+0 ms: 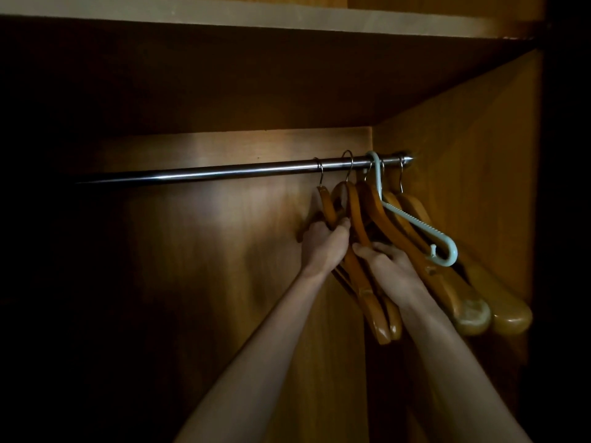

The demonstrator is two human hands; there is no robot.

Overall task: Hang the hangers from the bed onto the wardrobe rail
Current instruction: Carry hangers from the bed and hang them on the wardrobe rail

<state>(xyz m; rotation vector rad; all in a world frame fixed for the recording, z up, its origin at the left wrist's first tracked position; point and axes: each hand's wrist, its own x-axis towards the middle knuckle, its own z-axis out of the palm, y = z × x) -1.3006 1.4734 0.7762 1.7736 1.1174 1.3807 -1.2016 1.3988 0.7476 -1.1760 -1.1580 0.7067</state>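
Note:
A steel wardrobe rail [224,172] runs across the dim wooden wardrobe. Several wooden hangers [447,282] hang bunched at its right end, with one pale green plastic hanger [412,220] among them. My left hand [326,243] grips the leftmost wooden hanger [327,206], whose metal hook sits over the rail. My right hand [385,265] is closed on the neighbouring wooden hanger [359,225], also hooked on the rail. The far arms of the hangers are hidden behind my hands.
A wooden shelf [256,14] spans above the rail. The wardrobe's right side panel [473,129] stands close beside the hangers. The long left stretch of the rail carries nothing and fades into darkness.

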